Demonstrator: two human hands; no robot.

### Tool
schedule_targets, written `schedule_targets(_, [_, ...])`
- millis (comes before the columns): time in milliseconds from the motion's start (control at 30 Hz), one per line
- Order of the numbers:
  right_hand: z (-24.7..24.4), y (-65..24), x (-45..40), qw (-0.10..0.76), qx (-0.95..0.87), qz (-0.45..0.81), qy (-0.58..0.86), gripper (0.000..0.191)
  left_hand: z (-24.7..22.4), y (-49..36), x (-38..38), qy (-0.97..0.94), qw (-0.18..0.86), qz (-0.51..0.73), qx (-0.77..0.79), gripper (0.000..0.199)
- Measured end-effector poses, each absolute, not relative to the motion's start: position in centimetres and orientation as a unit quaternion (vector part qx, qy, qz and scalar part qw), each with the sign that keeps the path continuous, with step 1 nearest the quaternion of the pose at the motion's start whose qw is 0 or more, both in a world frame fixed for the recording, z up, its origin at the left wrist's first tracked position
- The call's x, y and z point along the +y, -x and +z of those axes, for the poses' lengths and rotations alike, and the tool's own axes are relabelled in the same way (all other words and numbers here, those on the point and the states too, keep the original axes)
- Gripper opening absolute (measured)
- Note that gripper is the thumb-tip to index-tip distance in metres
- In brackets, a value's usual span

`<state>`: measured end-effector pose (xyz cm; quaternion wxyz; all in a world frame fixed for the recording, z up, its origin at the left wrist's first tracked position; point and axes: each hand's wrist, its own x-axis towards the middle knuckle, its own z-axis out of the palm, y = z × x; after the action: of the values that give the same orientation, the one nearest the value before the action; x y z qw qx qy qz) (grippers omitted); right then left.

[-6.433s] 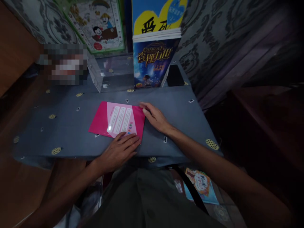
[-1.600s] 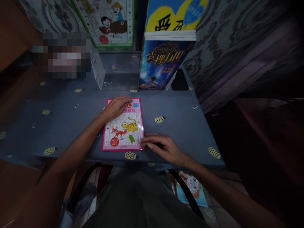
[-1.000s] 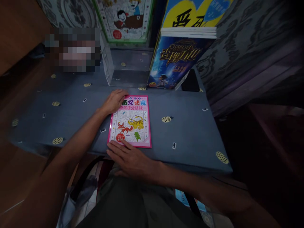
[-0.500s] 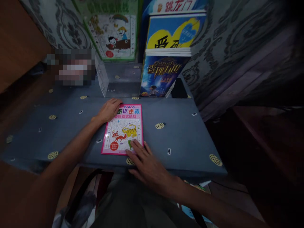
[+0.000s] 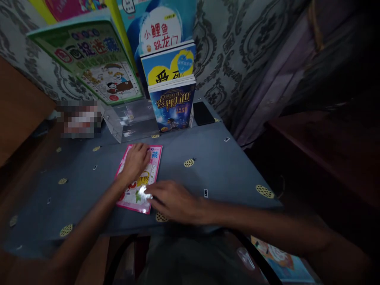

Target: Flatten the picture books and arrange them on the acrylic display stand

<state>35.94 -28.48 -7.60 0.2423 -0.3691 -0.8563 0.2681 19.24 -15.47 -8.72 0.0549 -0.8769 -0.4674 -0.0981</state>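
A picture book (image 5: 144, 179) with a pink border and cartoon animals lies on the grey-blue tablecloth (image 5: 190, 178), slightly turned. Across its upper left part rests my left hand (image 5: 137, 160), fingers stretched toward the top edge and covering much of the title. My right hand (image 5: 175, 202) is at the lower right edge of the cover, its fingers reaching onto the book and its thumb apart below them. Light glares off the cover beside those fingertips.
Behind the book, a clear acrylic stand (image 5: 113, 123) holds a green picture book (image 5: 103, 75) and a dark blue book (image 5: 173, 111), with several more behind. A black flat object (image 5: 203, 113) lies right of it. A blurred-out patch (image 5: 80, 118) is at the left.
The view has shifted, and the picture book now looks tilted. My left hand has moved from its upper left corner further onto the cover. My right hand has turned more sideways at the right edge.
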Motion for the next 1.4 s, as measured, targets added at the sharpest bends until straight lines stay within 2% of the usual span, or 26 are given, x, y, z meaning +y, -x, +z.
schedule_targets(200, [-10.3, -39.7, -18.7, 0.456, -0.679, 0.303, 0.489, 0.020, -7.6, -22.9, -16.7, 0.851, 0.061, -0.016, -0.522, 0.037])
schedule_targets(333, [-12.4, -40.5, -13.8, 0.540, -0.589, 0.332, 0.501, 0.024, -7.2, -24.3, -17.2, 0.831, 0.083, 0.009, -0.549, 0.042])
schedule_targets(933, [-13.5, -40.8, -13.8, 0.547, -0.604, 0.392, 0.427, 0.024, -7.4, -25.6, -17.4, 0.804, 0.091, 0.032, -0.587, 0.033])
schedule_targets(1400, [-13.2, -41.0, -14.0, 0.560, -0.603, 0.387, 0.415, 0.024, -7.8, -24.7, -17.2, 0.820, 0.090, -0.011, -0.566, 0.032])
